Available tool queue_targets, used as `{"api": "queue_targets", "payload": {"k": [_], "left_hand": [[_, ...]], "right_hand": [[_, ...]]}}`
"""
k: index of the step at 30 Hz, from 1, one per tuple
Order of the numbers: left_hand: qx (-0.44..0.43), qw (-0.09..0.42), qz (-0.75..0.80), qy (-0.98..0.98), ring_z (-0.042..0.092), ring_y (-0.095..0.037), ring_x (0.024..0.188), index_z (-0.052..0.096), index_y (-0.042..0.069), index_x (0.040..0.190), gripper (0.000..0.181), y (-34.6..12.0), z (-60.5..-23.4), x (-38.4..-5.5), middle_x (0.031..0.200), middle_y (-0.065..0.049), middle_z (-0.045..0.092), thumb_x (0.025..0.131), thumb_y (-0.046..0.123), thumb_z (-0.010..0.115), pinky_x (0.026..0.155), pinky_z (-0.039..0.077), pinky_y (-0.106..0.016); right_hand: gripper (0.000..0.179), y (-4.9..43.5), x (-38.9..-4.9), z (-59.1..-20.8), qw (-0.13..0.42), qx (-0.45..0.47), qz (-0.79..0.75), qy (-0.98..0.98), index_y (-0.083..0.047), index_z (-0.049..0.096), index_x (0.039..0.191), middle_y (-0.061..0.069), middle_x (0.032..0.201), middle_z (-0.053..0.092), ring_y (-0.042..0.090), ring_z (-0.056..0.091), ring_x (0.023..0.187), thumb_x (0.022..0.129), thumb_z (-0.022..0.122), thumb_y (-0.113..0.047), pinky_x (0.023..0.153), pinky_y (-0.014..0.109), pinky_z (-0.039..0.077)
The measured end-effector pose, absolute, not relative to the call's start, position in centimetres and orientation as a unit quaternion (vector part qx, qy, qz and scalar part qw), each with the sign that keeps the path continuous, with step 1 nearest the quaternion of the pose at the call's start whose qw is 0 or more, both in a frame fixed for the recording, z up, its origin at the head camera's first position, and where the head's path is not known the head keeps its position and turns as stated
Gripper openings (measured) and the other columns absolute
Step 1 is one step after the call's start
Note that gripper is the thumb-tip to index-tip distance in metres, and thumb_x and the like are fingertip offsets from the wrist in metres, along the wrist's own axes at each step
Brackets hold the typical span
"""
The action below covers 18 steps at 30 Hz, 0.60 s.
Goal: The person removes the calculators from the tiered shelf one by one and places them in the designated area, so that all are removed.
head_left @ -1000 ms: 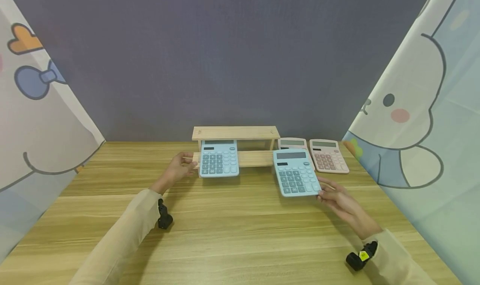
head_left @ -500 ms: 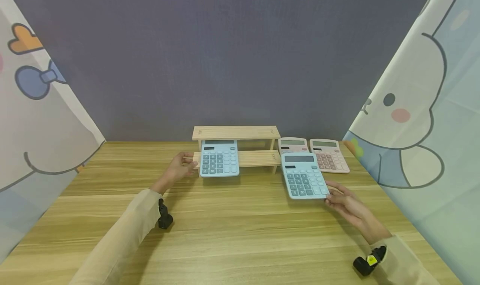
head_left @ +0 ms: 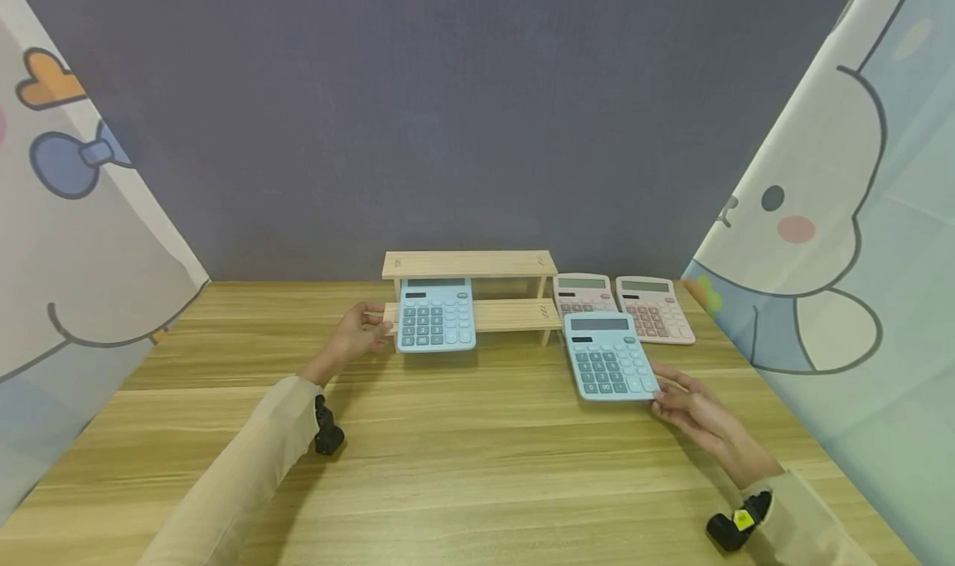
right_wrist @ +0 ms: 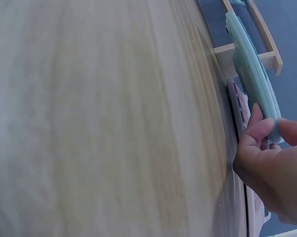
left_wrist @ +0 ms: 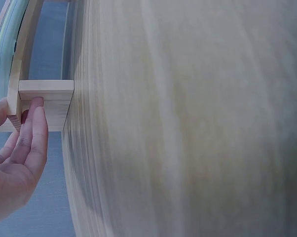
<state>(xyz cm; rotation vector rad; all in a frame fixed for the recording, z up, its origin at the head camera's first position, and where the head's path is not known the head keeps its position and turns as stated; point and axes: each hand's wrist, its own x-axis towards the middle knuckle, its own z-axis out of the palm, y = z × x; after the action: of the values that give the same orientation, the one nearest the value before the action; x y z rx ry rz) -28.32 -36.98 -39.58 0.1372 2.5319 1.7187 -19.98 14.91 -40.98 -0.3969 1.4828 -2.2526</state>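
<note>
Blue calculators, two; one, the held calculator (head_left: 610, 357), hung tilted above the worktop (head_left: 448, 475), just right of the rack (head_left: 468, 263), screen end away from the person, overlapping a pink one in the head view; the other, the racked calculator (head_left: 437, 316), lay on the lower shelf (head_left: 515, 314) near its left end, front edge jutting past the board, screen partly under the upper shelf.

Hands, two; the right hand (head_left: 700, 417) pinched the held calculator by its near right corner, thumb on one face and fingers on the other; the left hand (head_left: 354, 335) held the left end of the lower shelf, thumb above and fingers beneath.

Pink calculators, two, on the worktop right of the rack; the left pink calculator (head_left: 580, 294) partly covered in the head view, the right pink calculator (head_left: 655, 311) fully visible.

Hazards, as judged; a corner-only pinch, with most of the weight beyond the fingers, could have let the held calculator pivot or drop onto the left pink calculator; a swing leftward could have knocked the rack's right end, though whether they touched could not be told; a hard pull or press by the left hand could have shifted the rack, spilling the overhanging racked calculator.
</note>
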Motion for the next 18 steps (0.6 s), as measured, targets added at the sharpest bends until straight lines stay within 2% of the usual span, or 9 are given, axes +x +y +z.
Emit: {"api": "queue_targets", "payload": {"k": [9,18], "left_hand": [[0.047,0.033,0.562,0.825,0.055,-0.037,0.104,0.029,-0.009,0.132,0.046,-36.88,-39.59,-28.45,0.124,-0.033,0.041,0.095,0.010,0.048,0.087,0.053,-0.043],[0.044,0.034,0.559,0.827,0.054,-0.040,0.105,0.029,-0.009,0.133,0.047,-36.96,-39.62,-28.48,0.125,-0.032,0.040,0.095,0.011,0.049,0.087,0.053,-0.041]], "right_hand": [[0.039,15.00,-19.99,-40.81,0.204,-0.122,-0.796,0.557,-0.015,0.048,0.118,0.004,0.105,0.059,0.011,0.055,0.087,0.093,0.033,0.011,0.075,0.020,0.051],[0.036,15.08,-19.88,-40.56,0.197,-0.098,-0.794,0.566,-0.015,0.047,0.117,0.005,0.104,0.058,0.012,0.055,0.086,0.093,0.037,0.009,0.073,0.021,0.051]]}}
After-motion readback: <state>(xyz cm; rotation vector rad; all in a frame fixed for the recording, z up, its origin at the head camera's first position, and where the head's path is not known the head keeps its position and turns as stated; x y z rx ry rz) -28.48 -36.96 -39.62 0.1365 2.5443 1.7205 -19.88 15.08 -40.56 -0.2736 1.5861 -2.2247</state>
